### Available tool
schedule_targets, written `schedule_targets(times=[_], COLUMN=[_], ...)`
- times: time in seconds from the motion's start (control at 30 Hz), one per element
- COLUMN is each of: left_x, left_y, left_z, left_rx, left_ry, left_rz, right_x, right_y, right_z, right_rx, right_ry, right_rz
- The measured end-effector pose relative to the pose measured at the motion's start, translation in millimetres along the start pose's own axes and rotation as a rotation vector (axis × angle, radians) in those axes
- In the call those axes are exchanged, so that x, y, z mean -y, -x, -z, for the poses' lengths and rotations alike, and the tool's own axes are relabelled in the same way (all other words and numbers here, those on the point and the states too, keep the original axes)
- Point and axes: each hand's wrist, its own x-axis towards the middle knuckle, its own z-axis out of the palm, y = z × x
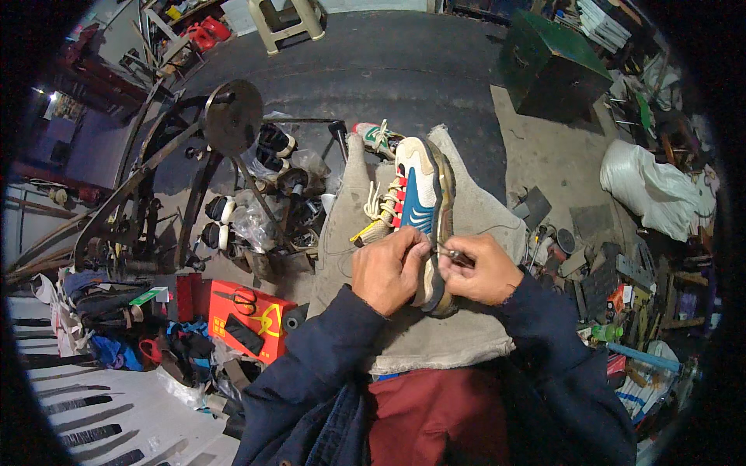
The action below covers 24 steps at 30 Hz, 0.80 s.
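Note:
A white and blue sneaker (415, 196) with red lace loops and cream laces lies lengthwise on a grey cloth (482, 233) over my lap. My left hand (386, 273) is closed against the sneaker's side near the heel, thumb and forefinger together; what they pinch is too small to make out. My right hand (482, 272) is closed at the sole's edge on a small metal tool (454, 253), whose working end is hard to see. A second sneaker (377, 136), white with green and red, lies behind, partly hidden.
At left stand an iron machine (231, 116), bagged shoe parts (252, 221) and a red box (245, 326) with a phone and scissors on it. At right are a green chest (548, 66), a white sack (645, 186) and scattered tools (567, 264). A plastic stool (284, 19) is ahead.

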Motion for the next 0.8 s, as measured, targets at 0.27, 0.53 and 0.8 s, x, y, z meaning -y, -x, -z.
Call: schedule_targets(times=[0.27,0.53,0.8], left_x=[3.4,31.6,96.6], left_y=[-0.6,18.4,55.8], left_z=[0.1,27.6,106.8], left_rx=[0.012,-0.191,-0.415], left_ry=[0.074,0.92,1.201], left_rz=[0.004,0.191,0.285], right_x=[4.9,12.5,15.4], right_y=[2.3,29.7,24.0], right_z=[18.5,22.4,-25.0], right_rx=[-0.619,-0.39,-0.208], right_ry=[0.226,0.286,0.42], right_rz=[0.258,0.169,0.223])
